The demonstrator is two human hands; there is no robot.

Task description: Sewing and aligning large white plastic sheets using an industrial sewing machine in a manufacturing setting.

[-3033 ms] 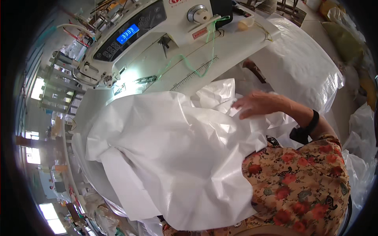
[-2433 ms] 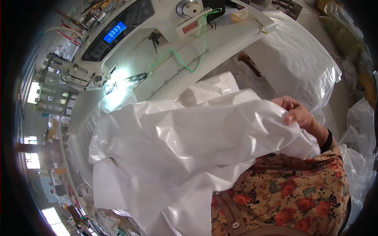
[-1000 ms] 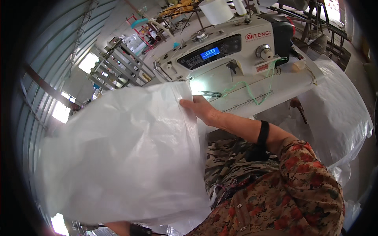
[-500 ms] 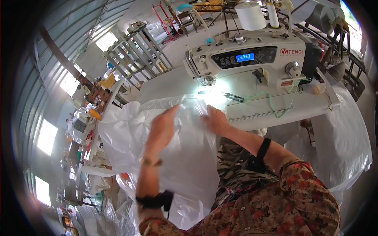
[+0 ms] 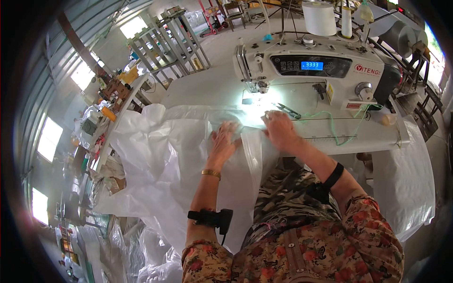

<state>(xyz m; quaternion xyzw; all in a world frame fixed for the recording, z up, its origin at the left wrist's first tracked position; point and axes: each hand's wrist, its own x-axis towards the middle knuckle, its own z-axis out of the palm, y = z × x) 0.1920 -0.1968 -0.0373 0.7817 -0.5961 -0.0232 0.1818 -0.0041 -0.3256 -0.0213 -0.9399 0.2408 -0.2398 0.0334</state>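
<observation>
Daylight from wall windows fills a workshop, where a white sewing table [image 5: 330, 141] stands before metal racks [image 5: 174, 37] at the far side. From the head view, an industrial sewing machine [image 5: 311, 66] sits on the table, white, with a dark control panel and a small blue lit display [image 5: 312, 65]; a red-lettered label lies on its right end and a small red-and-white sticker lower down near its round handwheel. A large white thread cone [image 5: 320, 18] stands behind it. A big sheet of white woven plastic fabric [image 5: 165, 160] spreads over the table's left part and hangs off its near edge, its top edge under the machine's lamp glare. The left hand [image 5: 224, 141] lies flat on it, fingers spread. The right hand [image 5: 279, 129] presses its edge just below the needle area, fingers seemingly together, though glare blurs them. Green thread [image 5: 339, 127] trails across the table beside what look like dark snips [image 5: 287, 111]. More white fabric [image 5: 406, 188] drapes at the right.
</observation>
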